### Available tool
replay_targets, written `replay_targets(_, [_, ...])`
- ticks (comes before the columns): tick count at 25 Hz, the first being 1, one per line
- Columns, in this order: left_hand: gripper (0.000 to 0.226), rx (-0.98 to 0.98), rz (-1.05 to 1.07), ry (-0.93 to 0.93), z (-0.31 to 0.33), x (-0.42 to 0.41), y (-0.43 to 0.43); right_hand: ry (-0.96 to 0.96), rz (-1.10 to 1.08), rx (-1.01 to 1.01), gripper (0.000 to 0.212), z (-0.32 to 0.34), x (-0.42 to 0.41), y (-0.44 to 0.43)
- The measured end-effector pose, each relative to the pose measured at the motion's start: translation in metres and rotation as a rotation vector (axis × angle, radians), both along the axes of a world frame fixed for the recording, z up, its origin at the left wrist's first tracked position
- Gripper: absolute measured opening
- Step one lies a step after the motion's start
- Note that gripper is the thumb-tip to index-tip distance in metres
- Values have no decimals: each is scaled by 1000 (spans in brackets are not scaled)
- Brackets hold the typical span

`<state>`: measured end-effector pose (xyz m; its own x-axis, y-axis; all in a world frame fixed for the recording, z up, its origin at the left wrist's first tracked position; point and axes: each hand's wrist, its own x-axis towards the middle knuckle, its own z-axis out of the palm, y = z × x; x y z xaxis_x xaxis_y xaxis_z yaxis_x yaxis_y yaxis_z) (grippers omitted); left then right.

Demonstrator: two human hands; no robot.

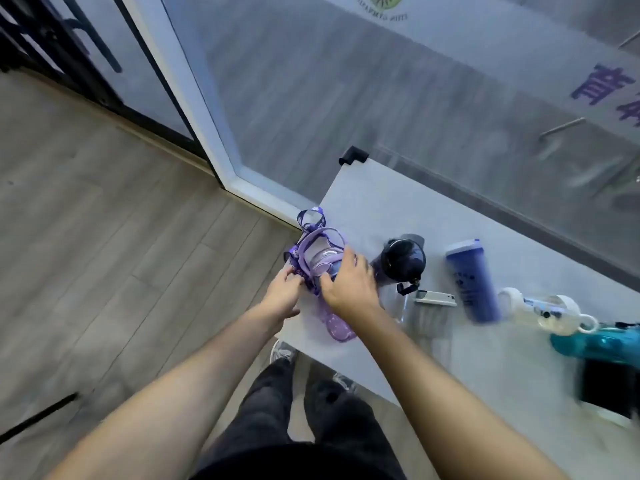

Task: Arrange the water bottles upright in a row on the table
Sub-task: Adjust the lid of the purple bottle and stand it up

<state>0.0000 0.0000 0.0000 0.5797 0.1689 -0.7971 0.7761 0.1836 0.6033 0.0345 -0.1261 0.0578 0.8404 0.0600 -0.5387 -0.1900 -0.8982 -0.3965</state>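
Note:
A purple bottle [323, 258] with a handle and a dark strap stands at the left end of the white table [381, 199]. My right hand [349, 285] grips its lid and body from the right. My left hand [282, 294] pinches its strap at the left side. To the right stand a dark navy bottle [403, 259], a clear bottle [427, 311] with a white lid, and a blue tumbler [472, 282]. A clear bottle with white caps [543, 311] and a teal bottle [595, 344] lie on their sides further right.
A dark phone or tablet [607, 389] lies near the table's right front edge. A frosted glass wall [346, 81] runs behind the table, with a door frame to the left. Wooden floor [104, 220] spreads to the left; my legs and shoes are under the table's edge.

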Motion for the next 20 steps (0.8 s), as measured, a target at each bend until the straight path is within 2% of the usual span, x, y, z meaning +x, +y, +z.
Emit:
replay_targets(3, [27,-18,-46,26,-3,14,1,86,-163,-28,64,-9,12,6])
replay_targets(6, [15,-82,-30,81,-2,21,0,148,-193,-80,62,-12,22,10])
replay_targets(8, [7,-159,27,133,-1,27,-1,153,-208,-81,62,-13,26,13])
replay_targets(12, [13,-278,234,132,-1,29,1,135,-271,-31,65,-14,26,16])
replay_targets(14, [8,-263,252,81,3,32,7,83,-318,60,69,-11,26,17])
replay_targets(16, [16,-238,225,-19,11,42,15,-16,-388,203,66,-7,27,20])
replay_targets(18, [30,-215,200,-158,22,56,23,-150,-478,348,51,-1,27,22])
replay_targets(20, [27,-208,220,-281,33,68,29,-212,-592,461,29,6,30,22])
